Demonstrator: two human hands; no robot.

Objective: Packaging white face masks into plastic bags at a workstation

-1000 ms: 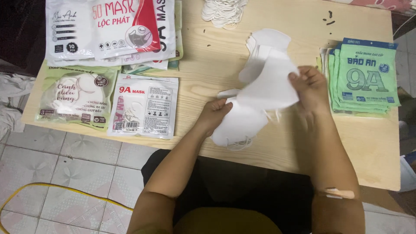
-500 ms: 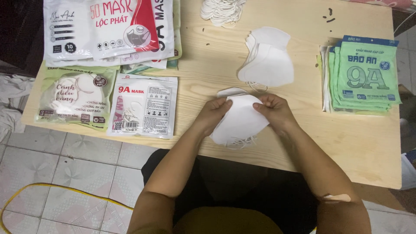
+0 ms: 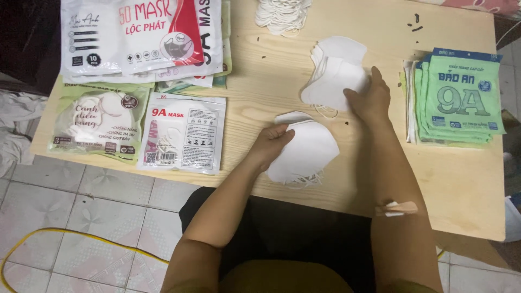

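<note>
My left hand (image 3: 274,144) rests on the left edge of a near pile of white folded face masks (image 3: 306,154) at the table's front edge, fingers curled on the pile. My right hand (image 3: 370,97) reaches to a second pile of white masks (image 3: 334,73) further back and touches its right side, fingers on the top mask. Ear loops stick out from under both piles.
The wooden table (image 3: 260,81) holds a stack of green mask bags (image 3: 461,97) at the right, a clear packed mask bag (image 3: 182,133) and a green-white one (image 3: 100,122) at the left, larger bags (image 3: 141,35) behind, and a heap of white loops (image 3: 282,12) at the back.
My right hand laid a mask on the near pile with both hands on it, then moved back up to the far pile. The left hand stayed at the near pile.
</note>
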